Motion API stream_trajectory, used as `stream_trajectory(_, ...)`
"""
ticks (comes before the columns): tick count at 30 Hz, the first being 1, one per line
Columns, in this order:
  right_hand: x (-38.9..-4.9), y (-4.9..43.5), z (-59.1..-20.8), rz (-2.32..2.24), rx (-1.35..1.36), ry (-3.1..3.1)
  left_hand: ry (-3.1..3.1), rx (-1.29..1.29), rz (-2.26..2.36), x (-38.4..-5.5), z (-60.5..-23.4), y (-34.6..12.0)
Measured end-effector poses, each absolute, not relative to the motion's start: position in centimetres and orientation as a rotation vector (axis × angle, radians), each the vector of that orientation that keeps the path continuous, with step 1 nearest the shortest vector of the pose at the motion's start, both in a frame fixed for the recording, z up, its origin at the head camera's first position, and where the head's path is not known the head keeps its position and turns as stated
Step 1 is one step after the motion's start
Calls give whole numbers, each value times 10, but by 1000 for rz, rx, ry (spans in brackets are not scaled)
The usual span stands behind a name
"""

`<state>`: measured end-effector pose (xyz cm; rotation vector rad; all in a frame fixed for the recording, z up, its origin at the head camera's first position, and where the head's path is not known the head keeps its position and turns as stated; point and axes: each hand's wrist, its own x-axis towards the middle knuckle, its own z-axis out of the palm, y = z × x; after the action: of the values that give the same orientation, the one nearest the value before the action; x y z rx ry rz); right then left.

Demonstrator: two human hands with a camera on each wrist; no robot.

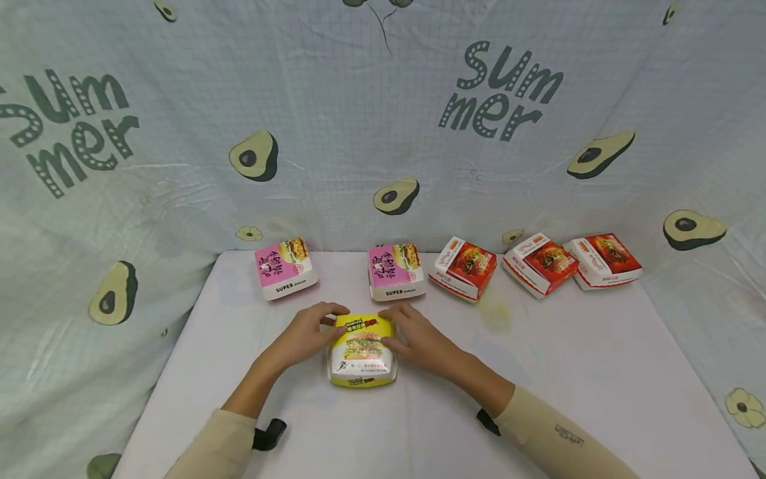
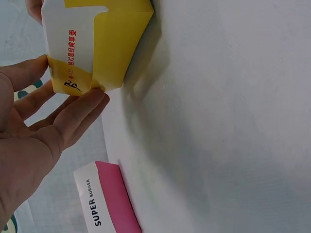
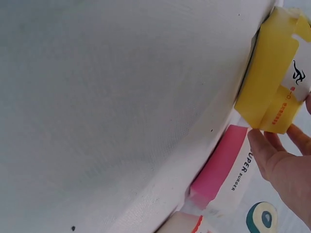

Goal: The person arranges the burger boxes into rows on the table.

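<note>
A yellow and white burger box [image 1: 362,352], with a burger picture on its lid, rests on the table between both hands. My left hand [image 1: 306,336] holds its left side, the thumb on the lid's edge. On the opposite side my right hand [image 1: 426,344] holds it likewise, thumb on the lid. In the left wrist view, the left hand's fingers [image 2: 87,109] touch the yellow box's [image 2: 114,41] lower corner. The right wrist view shows the right hand [image 3: 286,170] against another corner of the yellow box [image 3: 267,73].
Behind the hands, a pink SUPER burger box [image 1: 286,268] stands at the left and another pink box [image 1: 396,272] near the middle. Three red and white burger boxes [image 1: 463,269] sit further right along the table's [image 1: 538,372] back edge. An avocado-print cloth [image 1: 335,100] hangs behind.
</note>
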<state>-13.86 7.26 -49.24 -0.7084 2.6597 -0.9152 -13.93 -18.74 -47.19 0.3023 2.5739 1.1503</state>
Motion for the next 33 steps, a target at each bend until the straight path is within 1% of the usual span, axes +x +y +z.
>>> stream_trajectory(10, -129, 77, -492, -901, -732, 2662, 2565, 362, 1087, -134, -465, -187)
stream_trajectory(17, -128, 80, -487, -870, -740, 2707, 2611, 360, 1111, -137, -456, -193)
stream_trajectory(20, -130, 81, -483, -855, -741, 2723, 2658, 344, 1159, -141, -451, -199)
stream_trajectory(28, -144, 83, -472, -830, -868, 2761, 2795, 291, 1241, -153, -439, -218)
stream_trajectory(33, -157, 81, -463, -835, -865, 2780, 2852, 233, 1274, -161, -435, -230)
